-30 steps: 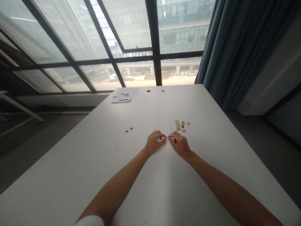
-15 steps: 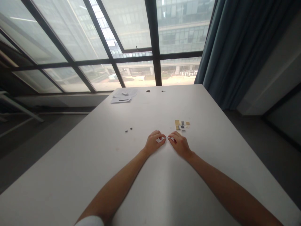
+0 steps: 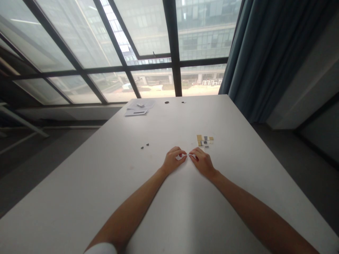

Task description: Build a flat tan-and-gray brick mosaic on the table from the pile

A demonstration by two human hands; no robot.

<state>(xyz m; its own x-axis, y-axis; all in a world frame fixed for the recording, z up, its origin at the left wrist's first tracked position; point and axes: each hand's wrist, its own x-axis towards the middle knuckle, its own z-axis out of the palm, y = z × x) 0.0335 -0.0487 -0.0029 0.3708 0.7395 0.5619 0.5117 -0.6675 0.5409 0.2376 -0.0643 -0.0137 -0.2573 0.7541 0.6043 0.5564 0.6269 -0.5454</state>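
Observation:
Just above the white table (image 3: 148, 197), my left hand (image 3: 174, 159) and my right hand (image 3: 202, 161) meet almost fingertip to fingertip. Thumb and fingers of each are pinched together. Whatever sits between the tips is too small to make out. Beyond my right hand lies a group of small yellow, grey and black pieces (image 3: 199, 138). Off to the left of my left hand are two tiny dark parts (image 3: 142, 147), set apart from each other.
Papers (image 3: 132, 113) with a small white object (image 3: 140, 105) on top lie at the table's far left. Two round dark holes (image 3: 166, 102) show near the far edge. A window stands behind, with a blue curtain (image 3: 246, 70) at the right.

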